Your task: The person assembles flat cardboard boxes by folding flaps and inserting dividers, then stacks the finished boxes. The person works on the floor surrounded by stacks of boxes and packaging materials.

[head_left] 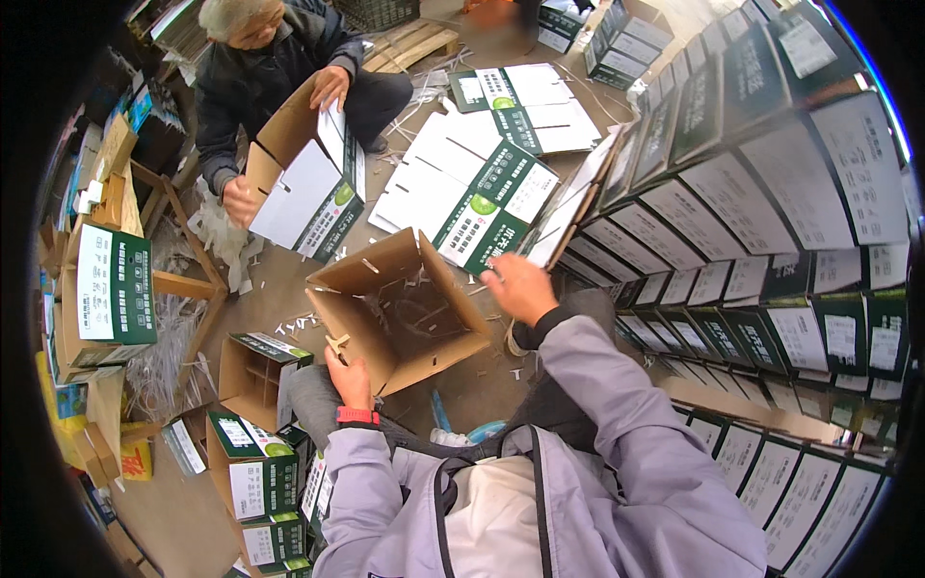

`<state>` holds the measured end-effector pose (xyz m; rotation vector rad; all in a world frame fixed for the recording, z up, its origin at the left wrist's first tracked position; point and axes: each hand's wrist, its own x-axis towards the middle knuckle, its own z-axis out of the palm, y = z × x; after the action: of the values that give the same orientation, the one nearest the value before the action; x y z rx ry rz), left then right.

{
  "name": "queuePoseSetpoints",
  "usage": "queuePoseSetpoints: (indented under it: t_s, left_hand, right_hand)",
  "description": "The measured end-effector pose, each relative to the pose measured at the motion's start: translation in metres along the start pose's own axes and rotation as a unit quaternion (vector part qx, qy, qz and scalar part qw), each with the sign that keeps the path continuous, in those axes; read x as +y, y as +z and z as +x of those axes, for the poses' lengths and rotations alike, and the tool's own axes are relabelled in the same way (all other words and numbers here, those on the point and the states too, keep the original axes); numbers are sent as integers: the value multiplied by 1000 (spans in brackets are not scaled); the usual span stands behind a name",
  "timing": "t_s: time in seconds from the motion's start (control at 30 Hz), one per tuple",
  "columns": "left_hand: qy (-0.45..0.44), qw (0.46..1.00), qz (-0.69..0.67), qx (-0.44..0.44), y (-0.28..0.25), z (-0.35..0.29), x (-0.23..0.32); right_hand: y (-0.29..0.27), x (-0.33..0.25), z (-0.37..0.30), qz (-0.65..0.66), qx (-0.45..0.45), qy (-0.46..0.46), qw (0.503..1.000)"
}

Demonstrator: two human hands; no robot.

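An open cardboard box (332, 318), brown inside, stands on the floor between my knees with its mouth facing up. My left hand (351, 381) is closed on the box's near left edge, and a small tan piece sticks up by its fingertips. My right hand (522, 290) hovers just beyond the box's right side, fingers apart and slightly bent, with nothing visible in it. Close past its fingertips lie flat green-and-white cartons (491, 183), spread in overlapping layers. Whether the fingertips touch a carton, I cannot tell.
A co-worker (275, 91) crouches at the far left, both hands on another open carton (299, 207). Stacked folded cartons (761, 193) wall in my right. Finished boxes (260, 482) stand at my left, near a wooden frame (183, 285). White T-shaped bits (294, 328) litter the floor.
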<state>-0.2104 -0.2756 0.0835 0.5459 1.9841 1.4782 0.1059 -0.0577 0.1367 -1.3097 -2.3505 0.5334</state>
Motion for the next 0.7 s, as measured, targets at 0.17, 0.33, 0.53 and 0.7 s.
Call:
queuePoseSetpoints:
  t_s: [0.17, 0.33, 0.53, 0.7]
  left_hand:
    - [83, 944, 314, -61, 9, 3, 45]
    - [84, 904, 391, -149, -5, 7, 87]
    - [6, 928, 337, -158, -2, 38, 77]
    - [-115, 915, 347, -169, 9, 78, 106]
  right_hand:
    - [-22, 56, 71, -161, -193, 80, 965]
    - [82, 81, 171, -139, -275, 58, 950]
    - [268, 111, 280, -168, -363, -56, 915]
    - [417, 139, 379, -269, -207, -177, 924]
